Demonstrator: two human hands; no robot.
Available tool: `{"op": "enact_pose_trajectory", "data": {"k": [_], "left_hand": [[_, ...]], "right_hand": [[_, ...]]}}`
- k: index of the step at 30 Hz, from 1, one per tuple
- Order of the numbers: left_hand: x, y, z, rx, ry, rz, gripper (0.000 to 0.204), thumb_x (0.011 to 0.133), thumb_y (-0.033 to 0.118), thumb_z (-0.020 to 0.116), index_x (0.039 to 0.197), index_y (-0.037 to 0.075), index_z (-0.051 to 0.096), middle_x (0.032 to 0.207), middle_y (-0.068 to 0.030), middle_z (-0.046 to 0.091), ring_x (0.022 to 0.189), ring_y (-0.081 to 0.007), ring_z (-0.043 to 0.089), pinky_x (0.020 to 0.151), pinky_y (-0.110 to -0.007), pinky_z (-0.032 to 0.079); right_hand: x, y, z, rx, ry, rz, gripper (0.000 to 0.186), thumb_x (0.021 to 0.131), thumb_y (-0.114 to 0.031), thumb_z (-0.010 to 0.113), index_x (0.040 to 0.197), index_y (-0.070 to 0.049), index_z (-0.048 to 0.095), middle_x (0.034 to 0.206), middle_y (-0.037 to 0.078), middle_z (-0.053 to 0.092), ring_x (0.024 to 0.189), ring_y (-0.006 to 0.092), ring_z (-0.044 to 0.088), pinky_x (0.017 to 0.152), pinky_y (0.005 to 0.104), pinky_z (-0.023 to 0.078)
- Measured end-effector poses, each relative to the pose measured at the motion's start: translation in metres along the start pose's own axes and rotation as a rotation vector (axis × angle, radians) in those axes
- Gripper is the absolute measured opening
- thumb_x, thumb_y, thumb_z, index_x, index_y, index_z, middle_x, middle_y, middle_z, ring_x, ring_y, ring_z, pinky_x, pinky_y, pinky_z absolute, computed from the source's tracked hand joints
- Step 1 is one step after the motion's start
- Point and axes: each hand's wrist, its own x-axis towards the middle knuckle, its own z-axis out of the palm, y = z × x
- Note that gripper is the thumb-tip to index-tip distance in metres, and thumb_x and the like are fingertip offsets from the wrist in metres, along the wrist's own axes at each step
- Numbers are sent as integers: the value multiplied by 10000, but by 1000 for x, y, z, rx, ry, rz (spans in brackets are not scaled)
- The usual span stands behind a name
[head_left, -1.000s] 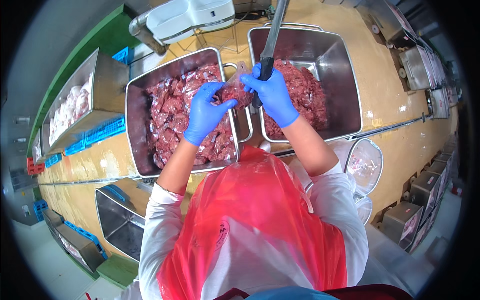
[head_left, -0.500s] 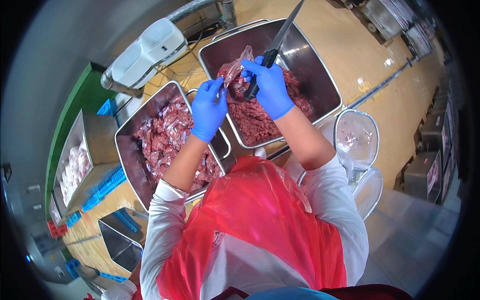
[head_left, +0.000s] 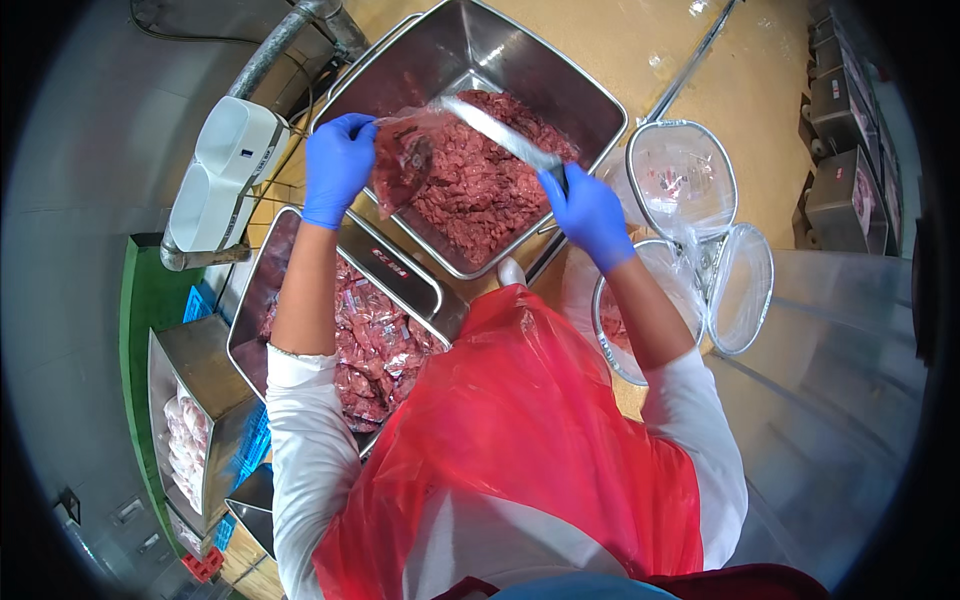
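My left hand (head_left: pixel 337 172), in a blue glove, pinches the top corner of a clear plastic bag with red meat (head_left: pixel 400 165), held over a steel bin (head_left: pixel 590 80) of loose chopped meat (head_left: pixel 490 200). My right hand (head_left: pixel 590 215), also gloved, grips the dark handle of a long knife (head_left: pixel 505 135); its blade points up-left, its tip at the bag's upper right. Below left stands a second steel bin (head_left: pixel 247 290) full of bagged meat pieces (head_left: pixel 365 370).
White holders (head_left: pixel 215 170) hang on a metal pipe (head_left: pixel 280 45) at upper left. Plastic-lined round containers (head_left: pixel 680 170) stand right of the bins. A steel cart (head_left: pixel 230 380) with pale packages (head_left: pixel 185 440) is at lower left; more steel carts (head_left: pixel 850 190) line the right.
The view has turned toward the chopped-meat bin. My left hand and the bag have moved up-left over that bin; the knife has swung from upright to a slant across it toward the bag.
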Motion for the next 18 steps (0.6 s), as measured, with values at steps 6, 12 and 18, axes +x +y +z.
{"op": "enact_pose_trajectory", "data": {"k": [6, 12, 18], "left_hand": [[-11, -6, -1, 114, 41, 86, 193, 863, 168, 645, 905, -4, 722, 802, -215, 686, 741, -366, 686, 686, -393, 533], [-55, -1, 34, 81, 105, 245, 171, 863, 146, 622, 882, -2, 706, 786, -227, 662, 746, -426, 653, 688, -467, 519], [-70, -22, 56, -100, 6, -105, 200, 873, 194, 662, 901, 2, 713, 777, -208, 675, 689, -336, 675, 663, -398, 513]], "right_hand": [[-49, -29, 7, -57, -65, -69, 447, 946, -478, 576, 959, -33, 618, 852, 211, 681, 787, 395, 670, 673, 500, 518], [31, -114, 77, 13, -29, -163, 439, 948, -473, 551, 1019, -50, 648, 923, 204, 698, 868, 392, 687, 747, 499, 544], [66, -51, 53, -107, -184, -291, 512, 929, -579, 520, 1102, -124, 675, 997, 166, 714, 901, 370, 695, 800, 502, 537]]}}
